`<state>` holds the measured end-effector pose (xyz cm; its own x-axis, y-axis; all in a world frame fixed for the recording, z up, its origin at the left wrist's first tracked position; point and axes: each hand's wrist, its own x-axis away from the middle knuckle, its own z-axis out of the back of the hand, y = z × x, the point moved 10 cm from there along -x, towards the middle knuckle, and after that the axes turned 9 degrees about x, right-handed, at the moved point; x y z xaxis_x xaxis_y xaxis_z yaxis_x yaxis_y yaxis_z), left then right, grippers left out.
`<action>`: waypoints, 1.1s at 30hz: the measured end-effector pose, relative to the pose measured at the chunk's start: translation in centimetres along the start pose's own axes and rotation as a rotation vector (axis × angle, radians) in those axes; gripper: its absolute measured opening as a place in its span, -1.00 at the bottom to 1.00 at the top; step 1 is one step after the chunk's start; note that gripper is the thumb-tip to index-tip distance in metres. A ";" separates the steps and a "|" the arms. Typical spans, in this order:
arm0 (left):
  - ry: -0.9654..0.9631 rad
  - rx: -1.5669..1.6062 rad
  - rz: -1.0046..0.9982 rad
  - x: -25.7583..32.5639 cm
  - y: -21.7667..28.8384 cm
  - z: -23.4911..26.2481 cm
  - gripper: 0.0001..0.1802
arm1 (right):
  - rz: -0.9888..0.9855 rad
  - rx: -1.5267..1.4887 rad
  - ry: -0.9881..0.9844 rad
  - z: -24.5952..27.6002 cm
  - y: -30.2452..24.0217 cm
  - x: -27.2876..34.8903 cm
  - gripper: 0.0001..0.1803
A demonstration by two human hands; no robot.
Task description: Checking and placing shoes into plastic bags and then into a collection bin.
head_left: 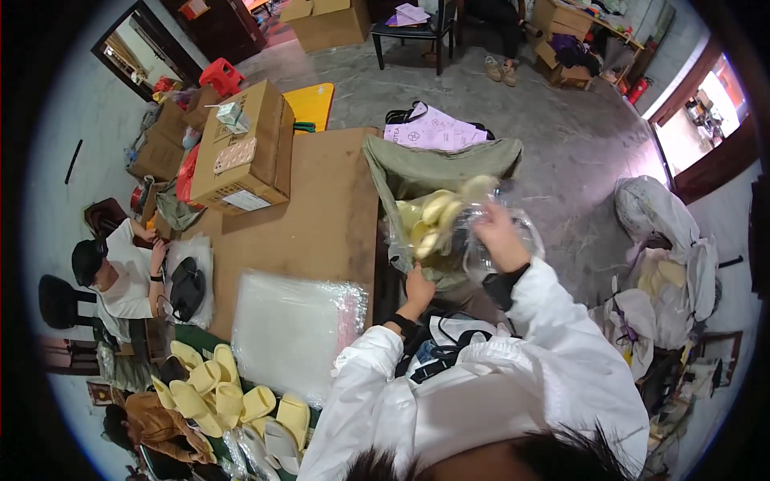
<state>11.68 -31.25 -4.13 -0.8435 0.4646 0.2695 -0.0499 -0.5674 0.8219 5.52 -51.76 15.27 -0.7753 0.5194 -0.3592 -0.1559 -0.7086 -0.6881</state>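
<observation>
We see the yellow slippers just above centre in the frame, right of the middle, inside the mouth of a grey-green cloth sack. Our right hand is blurred beside them, fingers curled, with clear plastic around it; we cannot tell how tightly it closes or whether it grips a slipper or only the film. Our left hand is lower, near the sack's front edge, a finger extended toward the slippers; we cannot tell whether it pinches anything.

We judge the slippers light, soft and hard to break, best held across the sole, where they should crush least. The plastic looks thin and slippery, so we favour a pinch at its edge. More clear bags lie at lower centre-left.
</observation>
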 end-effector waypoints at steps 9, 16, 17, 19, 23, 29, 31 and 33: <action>0.009 0.438 0.228 2.6 -0.8 3.1 -0.26 | -0.369 -0.251 -0.212 -16.6 5.3 -3.2 -0.73; -0.055 0.397 0.262 2.5 0.7 1.8 -0.27 | -1.172 -1.095 -0.415 -23.8 9.9 3.2 -0.56; -0.046 0.427 0.325 3.0 -1.2 2.5 -0.28 | -0.886 -0.837 -0.606 -22.3 5.5 2.9 -0.50; -0.056 0.464 0.367 3.0 -2.6 2.1 -0.28 | -0.579 -0.573 -0.742 -18.7 1.2 2.8 -0.44; -0.044 0.552 0.267 2.3 -1.3 1.6 -0.28 | 0.072 0.035 -0.816 -17.4 1.1 3.9 -0.40; -0.049 0.426 0.156 2.3 -0.8 2.2 -0.38 | -0.117 0.021 -1.220 -27.9 7.2 8.7 -0.43; 0.054 0.411 0.085 2.3 -2.7 3.1 -0.46 | 0.031 -0.132 -1.263 -30.9 7.8 10.7 -0.49; -0.065 0.188 -0.082 1.9 -0.6 4.2 -0.51 | 0.314 0.007 -1.501 -33.4 10.1 13.5 -0.53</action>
<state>12.35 -27.24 -2.00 -0.8043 0.5501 0.2245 -0.0110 -0.3917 0.9200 13.91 -36.00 -17.58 -0.6593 -0.5901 0.4660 0.1276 -0.6986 -0.7041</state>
